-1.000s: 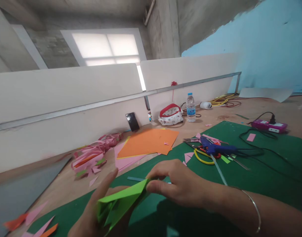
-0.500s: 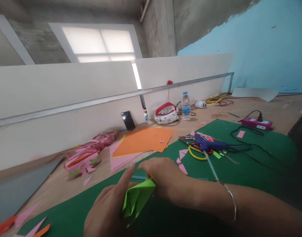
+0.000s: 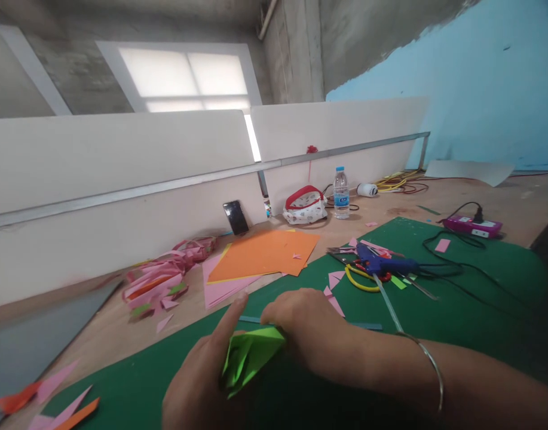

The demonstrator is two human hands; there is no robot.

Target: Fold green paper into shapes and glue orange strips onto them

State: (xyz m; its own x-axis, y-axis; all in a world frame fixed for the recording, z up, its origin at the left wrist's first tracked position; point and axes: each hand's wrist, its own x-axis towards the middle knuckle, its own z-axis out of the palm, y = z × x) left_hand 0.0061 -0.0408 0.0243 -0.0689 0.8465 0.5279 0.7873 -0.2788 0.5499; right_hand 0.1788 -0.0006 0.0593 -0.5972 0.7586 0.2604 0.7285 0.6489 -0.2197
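Observation:
A folded piece of bright green paper [image 3: 249,358] is held between both my hands above a dark green cutting mat [image 3: 435,310]. My left hand [image 3: 202,388] grips its lower end from the left, thumb pointing up. My right hand [image 3: 303,328] closes over its upper right end, fingers curled down onto the fold. A thin bangle circles my right wrist.
A blue glue gun [image 3: 383,264], scissors with yellow handles [image 3: 358,279] and cables lie on the mat to the right. Orange sheets [image 3: 265,254] over pink ones, pink scraps [image 3: 159,280], a phone [image 3: 235,217], a pouch [image 3: 306,206], a water bottle [image 3: 340,192] and a purple power strip [image 3: 473,226] sit on the wooden table.
The green paper went from a long open flap to a tighter folded bundle, and my hands drew closer together over it. The view shifted slightly.

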